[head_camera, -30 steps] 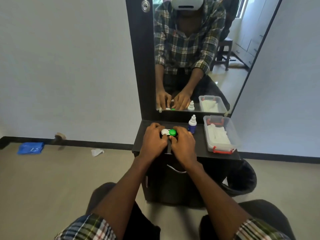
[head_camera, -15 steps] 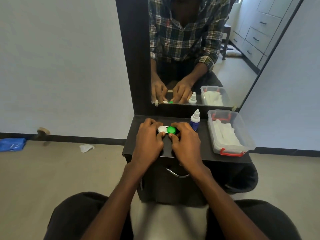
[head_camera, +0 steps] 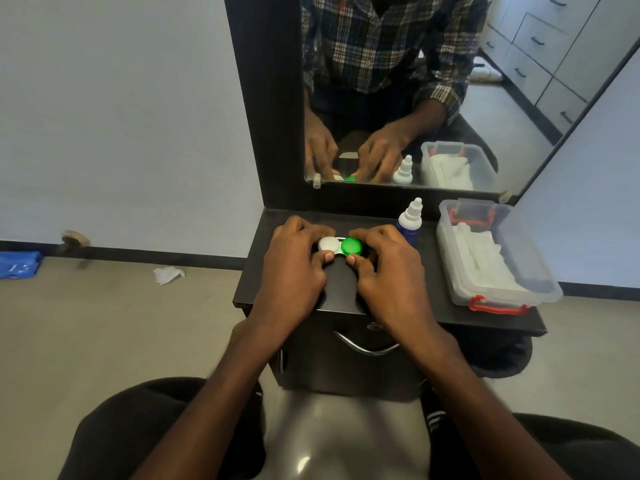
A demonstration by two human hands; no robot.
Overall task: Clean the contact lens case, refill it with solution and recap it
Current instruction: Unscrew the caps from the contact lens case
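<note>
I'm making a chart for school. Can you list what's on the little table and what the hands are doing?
lens case: on the dark table, both caps on
white cap: left hand holds it
green cap: right hand holds it
bottle: upright, right of the hands
clear box: open, white cloths inside, far right

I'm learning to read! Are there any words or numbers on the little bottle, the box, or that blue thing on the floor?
No text here can be read.
Solution bottle: its blue label faces away and shows no words.
Clear plastic box: no label shows.
Blue packet on the floor: faint white marks, too small and blurred to read.
Contact lens case, held by left hand and right hand: white and green caps, no letters to be made out.
</note>
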